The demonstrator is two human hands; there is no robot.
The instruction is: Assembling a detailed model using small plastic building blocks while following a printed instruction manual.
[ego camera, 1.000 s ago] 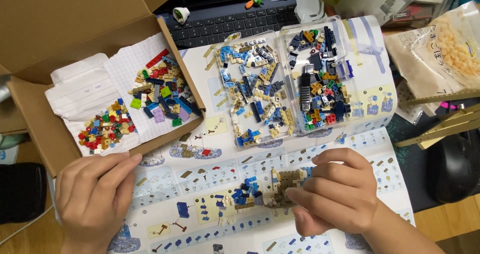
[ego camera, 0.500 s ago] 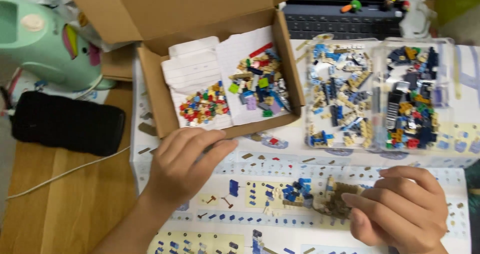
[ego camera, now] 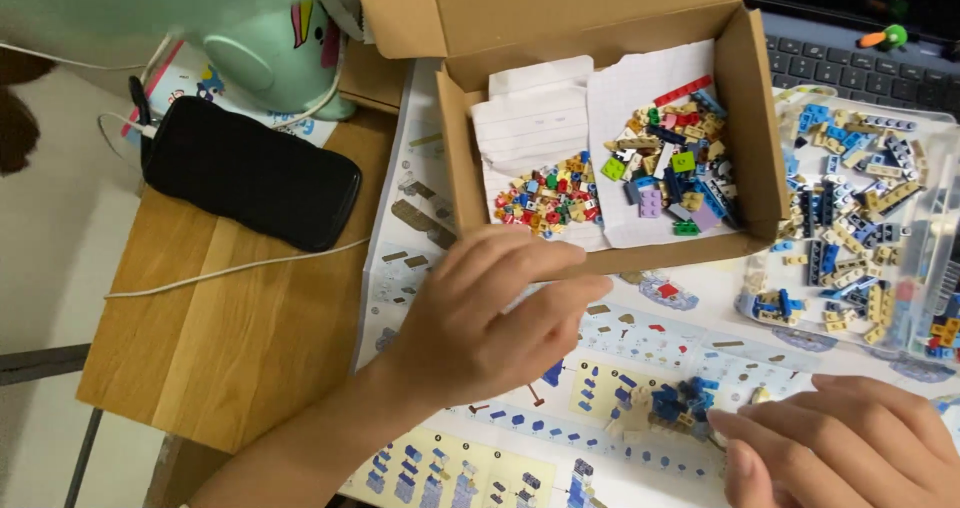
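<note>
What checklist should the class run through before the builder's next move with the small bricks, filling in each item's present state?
1. Left hand free of pieces: cannot tell; its palm faces down at the front wall of the brown cardboard box.
2. Right hand on the small blue and tan brick assembly: ok, fingertips at its edge.
3. Loose multicoloured small bricks contained: ok, they lie on white paper inside the box.
4. Printed instruction sheet visible: ok, spread under both hands.
5. Clear plastic tray of blue and tan bricks within view: ok, right of the box.
6. Black phone clear of the work: ok, on the wooden table.
</note>
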